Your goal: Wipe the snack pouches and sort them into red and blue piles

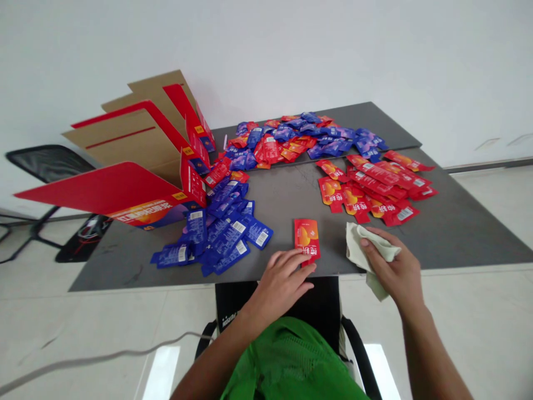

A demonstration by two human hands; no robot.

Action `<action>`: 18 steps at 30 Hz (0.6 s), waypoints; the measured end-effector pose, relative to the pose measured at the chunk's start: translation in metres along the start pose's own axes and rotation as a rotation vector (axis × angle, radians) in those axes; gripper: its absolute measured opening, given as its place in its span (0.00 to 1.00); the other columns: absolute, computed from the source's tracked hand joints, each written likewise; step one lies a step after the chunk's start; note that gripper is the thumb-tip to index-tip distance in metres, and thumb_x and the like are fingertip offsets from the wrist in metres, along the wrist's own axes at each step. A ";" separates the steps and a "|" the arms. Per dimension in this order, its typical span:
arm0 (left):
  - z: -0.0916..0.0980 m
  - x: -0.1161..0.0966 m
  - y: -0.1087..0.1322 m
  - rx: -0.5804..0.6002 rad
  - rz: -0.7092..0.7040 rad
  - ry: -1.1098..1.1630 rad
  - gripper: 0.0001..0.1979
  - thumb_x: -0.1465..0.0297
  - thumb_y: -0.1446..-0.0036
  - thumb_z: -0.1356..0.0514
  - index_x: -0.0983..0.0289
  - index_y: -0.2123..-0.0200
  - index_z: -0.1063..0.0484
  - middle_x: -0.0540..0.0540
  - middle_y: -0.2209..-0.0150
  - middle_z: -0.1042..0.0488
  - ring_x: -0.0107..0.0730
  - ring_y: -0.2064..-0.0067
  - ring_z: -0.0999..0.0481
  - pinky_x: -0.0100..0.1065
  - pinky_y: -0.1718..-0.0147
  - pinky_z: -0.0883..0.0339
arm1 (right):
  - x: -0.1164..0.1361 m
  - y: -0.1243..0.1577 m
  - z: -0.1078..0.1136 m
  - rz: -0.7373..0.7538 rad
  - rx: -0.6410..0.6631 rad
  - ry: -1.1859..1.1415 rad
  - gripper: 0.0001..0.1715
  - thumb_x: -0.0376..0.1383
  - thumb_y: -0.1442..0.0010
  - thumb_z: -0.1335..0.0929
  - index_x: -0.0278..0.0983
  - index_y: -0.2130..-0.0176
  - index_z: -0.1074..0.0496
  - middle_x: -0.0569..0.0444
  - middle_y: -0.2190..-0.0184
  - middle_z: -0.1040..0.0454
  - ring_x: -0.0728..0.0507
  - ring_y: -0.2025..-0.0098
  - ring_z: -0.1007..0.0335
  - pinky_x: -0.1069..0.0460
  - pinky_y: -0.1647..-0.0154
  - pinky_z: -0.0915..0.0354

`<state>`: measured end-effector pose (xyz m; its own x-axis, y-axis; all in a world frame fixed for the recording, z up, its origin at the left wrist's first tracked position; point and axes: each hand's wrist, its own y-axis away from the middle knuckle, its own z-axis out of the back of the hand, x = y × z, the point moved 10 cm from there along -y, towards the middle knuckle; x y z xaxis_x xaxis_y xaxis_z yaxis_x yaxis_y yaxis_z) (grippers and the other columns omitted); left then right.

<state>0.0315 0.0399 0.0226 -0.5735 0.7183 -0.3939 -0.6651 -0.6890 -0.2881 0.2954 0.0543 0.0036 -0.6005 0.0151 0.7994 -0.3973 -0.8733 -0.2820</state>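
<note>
A single red packet point(307, 236) lies flat near the front edge of the grey table point(287, 191). My left hand point(283, 283) is at its lower end, fingers spread, with fingertips on or just over the packet. To the right, my right hand point(393, 266) grips a pale green cloth point(358, 247) between thumb and fingers, at the table's front edge. Part of the cloth hangs below the hand. Red packets point(375, 186) lie in an overlapping pile beyond the cloth. Left of my left hand, blue packets point(227, 228) are heaped.
Open red cardboard boxes point(145, 194) stand at the table's left side, flaps raised. A mixed heap of red and blue packets point(287, 136) lies along the back. A black chair point(52, 161) is beyond the left edge, and a cable point(120, 353) crosses the floor.
</note>
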 end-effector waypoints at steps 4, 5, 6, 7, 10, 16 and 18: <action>-0.010 -0.012 0.010 -0.070 -0.041 -0.055 0.16 0.66 0.29 0.35 0.64 0.42 0.25 0.60 0.38 0.24 0.44 0.33 0.28 0.46 0.36 0.34 | 0.049 -0.021 -0.006 0.232 0.030 0.028 0.23 0.51 0.34 0.27 0.43 0.44 0.20 0.48 0.50 0.17 0.35 0.51 0.19 0.41 0.47 0.24; -0.013 -0.014 0.013 -0.091 -0.051 -0.066 0.15 0.67 0.29 0.36 0.64 0.42 0.25 0.60 0.38 0.23 0.44 0.34 0.28 0.45 0.36 0.33 | 0.066 -0.022 -0.013 0.325 0.067 0.028 0.21 0.48 0.33 0.27 0.44 0.43 0.21 0.48 0.49 0.17 0.36 0.50 0.19 0.41 0.46 0.25; -0.017 -0.016 0.015 -0.112 -0.058 -0.076 0.14 0.68 0.28 0.37 0.65 0.42 0.25 0.60 0.38 0.23 0.44 0.34 0.28 0.44 0.37 0.32 | 0.083 -0.019 -0.024 0.430 0.128 0.029 0.21 0.45 0.32 0.27 0.44 0.42 0.23 0.48 0.47 0.18 0.36 0.47 0.20 0.41 0.44 0.25; -0.020 -0.016 0.018 -0.126 -0.061 -0.086 0.14 0.69 0.27 0.38 0.65 0.41 0.25 0.59 0.39 0.22 0.43 0.35 0.27 0.43 0.37 0.31 | 0.098 -0.014 -0.038 0.539 0.218 0.038 0.21 0.42 0.31 0.28 0.45 0.40 0.24 0.48 0.45 0.19 0.36 0.45 0.21 0.42 0.42 0.25; -0.033 -0.014 0.023 -0.115 -0.042 -0.113 0.14 0.71 0.26 0.41 0.64 0.40 0.25 0.58 0.46 0.18 0.40 0.43 0.21 0.42 0.42 0.27 | 0.121 0.019 -0.089 0.819 0.566 0.121 0.27 0.34 0.31 0.29 0.45 0.36 0.29 0.48 0.41 0.21 0.38 0.42 0.23 0.45 0.44 0.24; -0.031 -0.014 0.027 -0.197 -0.064 -0.132 0.15 0.72 0.23 0.47 0.66 0.42 0.23 0.57 0.42 0.18 0.36 0.39 0.21 0.38 0.40 0.27 | 0.107 0.000 -0.144 0.894 0.702 0.309 0.31 0.30 0.36 0.28 0.42 0.36 0.28 0.46 0.40 0.22 0.37 0.42 0.24 0.44 0.46 0.24; -0.029 -0.014 0.027 -0.222 -0.071 -0.134 0.16 0.73 0.22 0.48 0.65 0.43 0.23 0.56 0.41 0.19 0.35 0.36 0.23 0.37 0.40 0.27 | 0.106 -0.029 -0.152 0.875 0.645 0.377 0.29 0.32 0.35 0.28 0.40 0.36 0.28 0.44 0.41 0.22 0.35 0.43 0.24 0.42 0.46 0.24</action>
<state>0.0356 0.0081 -0.0052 -0.5972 0.7618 -0.2512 -0.5932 -0.6302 -0.5009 0.1381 0.1556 0.0156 -0.7085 -0.6693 0.2236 0.6217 -0.7420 -0.2508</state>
